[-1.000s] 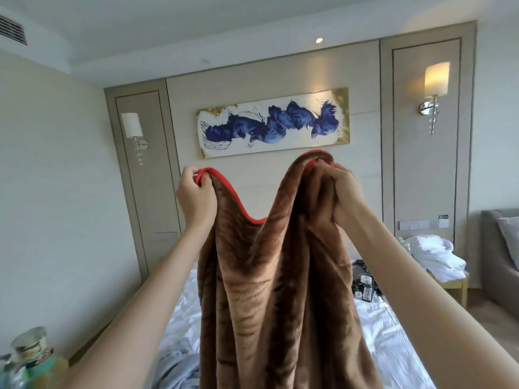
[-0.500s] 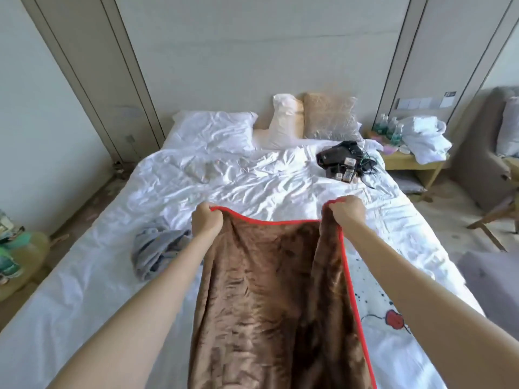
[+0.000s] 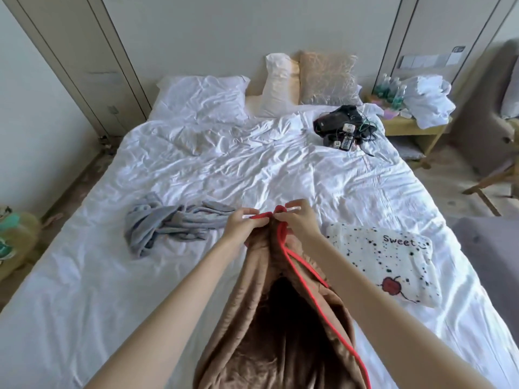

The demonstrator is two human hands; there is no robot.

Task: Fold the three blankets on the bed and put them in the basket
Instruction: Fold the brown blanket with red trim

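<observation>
A brown fleece blanket [image 3: 252, 327] with a red trim hangs doubled lengthwise over the near part of the bed [image 3: 84, 290]. My left hand [image 3: 242, 223] and my right hand [image 3: 299, 220] meet above the bed's middle, each pinching a top corner of the brown blanket, the two corners pressed together. A crumpled grey blanket [image 3: 165, 223] lies on the sheet to the left of my hands. A white blanket [image 3: 384, 262] with black dots, a red apple and the word "Sweet" lies folded to the right. No basket is in view.
Pillows [image 3: 202, 96] line the headboard. A black pouch with cables and small devices [image 3: 341, 127] sits on the far right of the bed. A bedside table [image 3: 412, 127] holds bottles and white cloth. A grey chair [image 3: 494, 113] stands at the right.
My view tipped down from the wall to the bed. My hands lowered the brown blanket, then came together from spread apart, joining its two top corners.
</observation>
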